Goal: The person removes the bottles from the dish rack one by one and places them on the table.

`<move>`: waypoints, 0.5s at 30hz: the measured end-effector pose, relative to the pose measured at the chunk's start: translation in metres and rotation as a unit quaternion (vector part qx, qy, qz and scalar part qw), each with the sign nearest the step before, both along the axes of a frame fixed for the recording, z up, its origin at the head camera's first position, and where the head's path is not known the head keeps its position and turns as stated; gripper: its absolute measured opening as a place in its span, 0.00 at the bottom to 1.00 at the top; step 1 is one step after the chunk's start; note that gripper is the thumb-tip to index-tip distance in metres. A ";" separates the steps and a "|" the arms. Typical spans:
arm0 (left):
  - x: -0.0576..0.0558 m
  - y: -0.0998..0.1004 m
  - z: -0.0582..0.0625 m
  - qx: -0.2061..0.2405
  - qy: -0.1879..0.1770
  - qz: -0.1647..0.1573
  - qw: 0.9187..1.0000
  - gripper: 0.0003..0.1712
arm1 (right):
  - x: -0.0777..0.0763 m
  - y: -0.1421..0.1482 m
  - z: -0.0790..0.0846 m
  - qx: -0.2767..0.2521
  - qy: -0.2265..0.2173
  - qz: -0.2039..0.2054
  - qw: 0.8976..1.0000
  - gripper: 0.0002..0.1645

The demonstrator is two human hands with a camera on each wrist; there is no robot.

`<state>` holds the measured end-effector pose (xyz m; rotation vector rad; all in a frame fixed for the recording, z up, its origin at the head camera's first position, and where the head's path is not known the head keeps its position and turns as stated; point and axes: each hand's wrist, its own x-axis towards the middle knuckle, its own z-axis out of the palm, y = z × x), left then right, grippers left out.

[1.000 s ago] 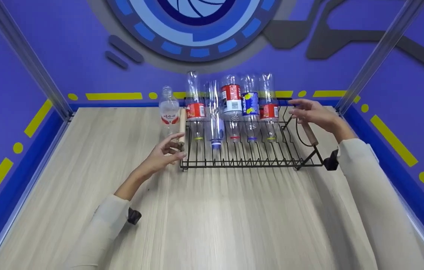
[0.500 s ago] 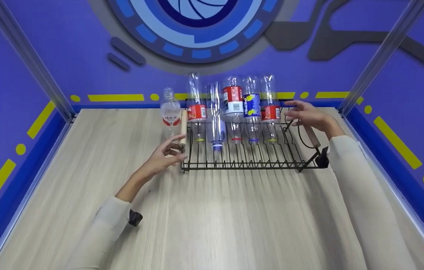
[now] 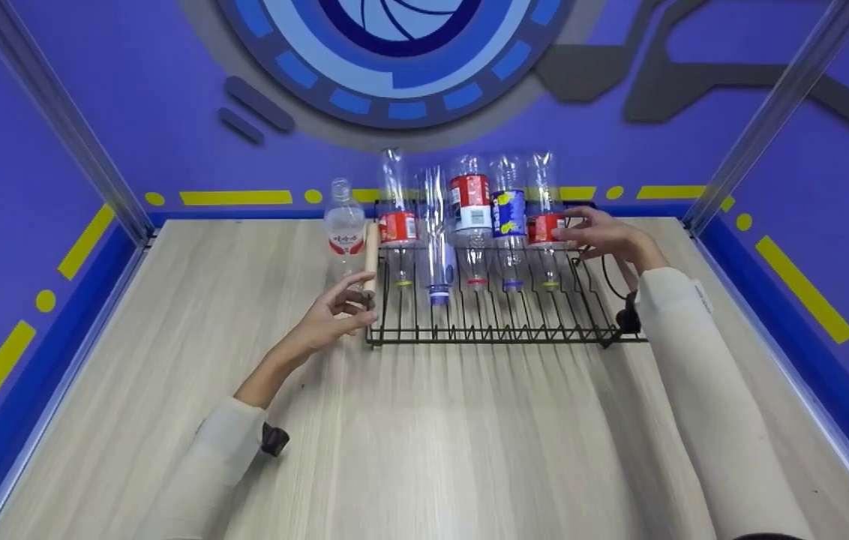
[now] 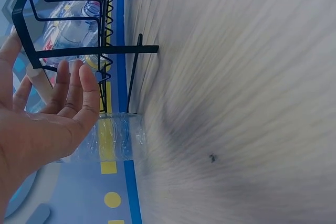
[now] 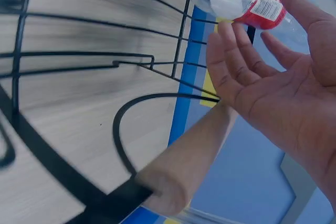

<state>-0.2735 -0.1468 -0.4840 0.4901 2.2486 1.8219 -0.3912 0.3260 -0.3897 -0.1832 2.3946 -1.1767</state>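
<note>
A black wire dish rack (image 3: 484, 340) stands at the back of the table. Several empty plastic bottles lean in it upside down, caps lowest. My right hand (image 3: 604, 238) is at the rightmost bottle (image 3: 544, 229), which has a red label and yellow cap. In the right wrist view its thumb and spread fingers lie around the red label (image 5: 268, 4), not curled round it. My left hand (image 3: 327, 319) stays at the rack's left end, fingers loosely bent below the wooden handle (image 3: 371, 259), thumb at the black frame (image 4: 23, 30) in the left wrist view.
Left of the rack, a clear bottle (image 3: 346, 225) with a red and white label stands upright on the table (image 3: 424, 435). Another wooden handle (image 5: 189, 156) is on the rack's right end. A blue patterned wall (image 3: 282, 161) rises behind.
My right hand has moved left, from over the rack's right handle to the rightmost bottle. The left hand keeps its place at the rack's left end. The view has shifted slightly.
</note>
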 end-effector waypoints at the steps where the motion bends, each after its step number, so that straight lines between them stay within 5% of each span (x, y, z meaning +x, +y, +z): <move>1: 0.001 0.000 0.000 0.000 0.001 -0.001 1.000 0.39 | 0.000 -0.002 0.001 0.005 -0.001 0.000 1.000 0.46; 15: 0.000 0.000 0.000 0.000 0.000 -0.002 1.000 0.39 | -0.005 -0.019 -0.006 0.010 -0.047 -0.014 0.999 0.56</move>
